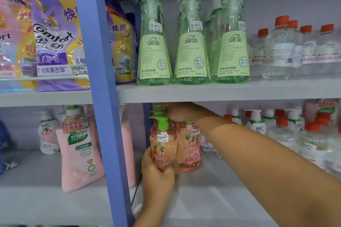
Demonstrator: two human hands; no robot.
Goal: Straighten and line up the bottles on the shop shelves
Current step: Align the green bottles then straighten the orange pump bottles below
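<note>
The left hand (158, 169) has its fingers (170, 164) curled round the base of the front pink pump bottle (162, 145) on the lower shelf (212, 199), just right of the blue upright (103, 97). The right hand (175, 112) reaches in above and behind those fingers, up among the green pump heads (156, 111) of the row behind; it looks to be gripping one of them, though I cannot tell which.

The second pink bottle (190, 147) stands touching the held one, just to the right of the left fingers. A sideways shove could tip it, I think. The pump spouts are crowded together under the upper shelf's edge (221, 94), so pulling one forward might snag its neighbour and drag the row askew. The right forearm (258, 145) passes close to the white bottles (256, 125) beyond it, and a careless withdrawal could knock them.
</note>
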